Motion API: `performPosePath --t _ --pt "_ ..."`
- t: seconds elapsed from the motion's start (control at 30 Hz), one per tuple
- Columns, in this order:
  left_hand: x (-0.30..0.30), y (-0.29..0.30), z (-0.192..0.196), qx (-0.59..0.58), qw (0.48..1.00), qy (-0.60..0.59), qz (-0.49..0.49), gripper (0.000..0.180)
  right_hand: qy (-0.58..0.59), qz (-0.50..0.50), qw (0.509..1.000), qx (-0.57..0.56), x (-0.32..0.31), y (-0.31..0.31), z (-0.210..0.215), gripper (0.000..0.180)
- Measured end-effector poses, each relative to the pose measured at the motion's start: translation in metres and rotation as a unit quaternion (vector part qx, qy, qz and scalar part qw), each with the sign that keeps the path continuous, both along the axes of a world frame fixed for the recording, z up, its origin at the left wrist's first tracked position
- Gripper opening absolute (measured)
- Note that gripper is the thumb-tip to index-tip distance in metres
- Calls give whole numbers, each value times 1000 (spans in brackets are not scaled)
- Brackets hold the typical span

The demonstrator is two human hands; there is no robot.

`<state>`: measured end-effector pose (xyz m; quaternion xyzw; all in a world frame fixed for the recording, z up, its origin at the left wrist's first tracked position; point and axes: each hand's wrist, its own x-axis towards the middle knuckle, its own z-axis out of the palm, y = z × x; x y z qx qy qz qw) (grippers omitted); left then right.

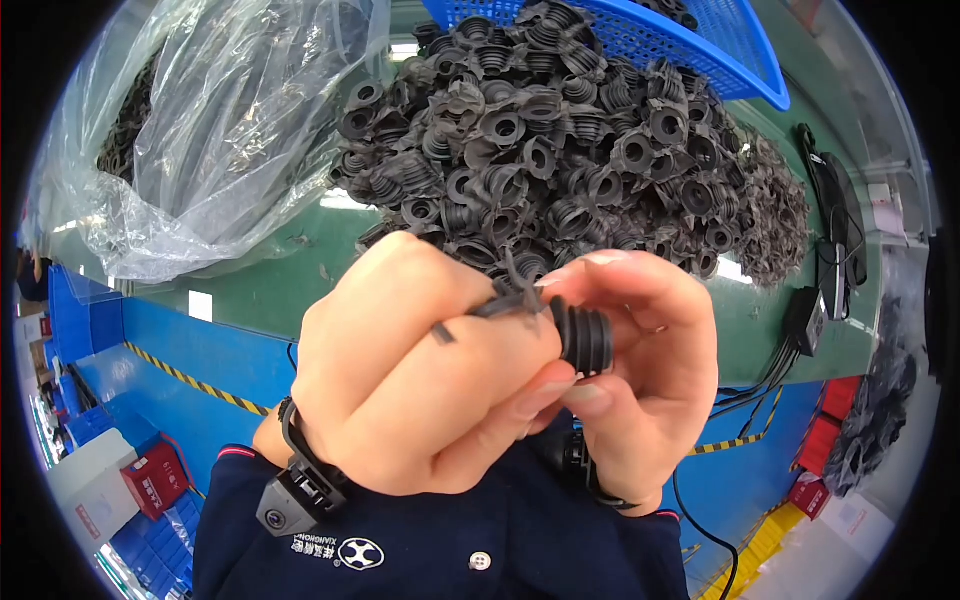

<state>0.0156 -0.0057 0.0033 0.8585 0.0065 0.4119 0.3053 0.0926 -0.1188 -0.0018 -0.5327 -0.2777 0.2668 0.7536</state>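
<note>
Close in front of my chest, both hands meet around one black ribbed rubber bellows (pixel 587 338). My right hand (pixel 660 345) grips its ribbed body between the thumb and the curled fingers. My left hand (pixel 420 375) is closed at the other end, with torn strips of thin black rubber flash (pixel 515 297) sticking out between its fingers. The end of the bellows inside the left hand is hidden. Just beyond the hands, a large heap of similar black bellows (pixel 540 155), many with ragged flash on them, lies on the green table (pixel 320 245).
At the far left lies a clear plastic bag (pixel 230 140) with dark parts inside. A blue plastic basket (pixel 700 50) stands behind the heap. Loose rubber scraps (pixel 775 215) pile up at its right. Black cables and a power adapter (pixel 803 320) run along the table's right edge.
</note>
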Motion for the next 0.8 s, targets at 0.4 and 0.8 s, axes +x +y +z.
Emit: performPosePath --t 0.4,0.8 --pt "10 4 -6 90 989 -41 108 16 -303 -5 953 18 8 -7 -6 14" --pt "12 10 -1 36 992 -41 113 19 -188 23 982 23 9 1 0 13"
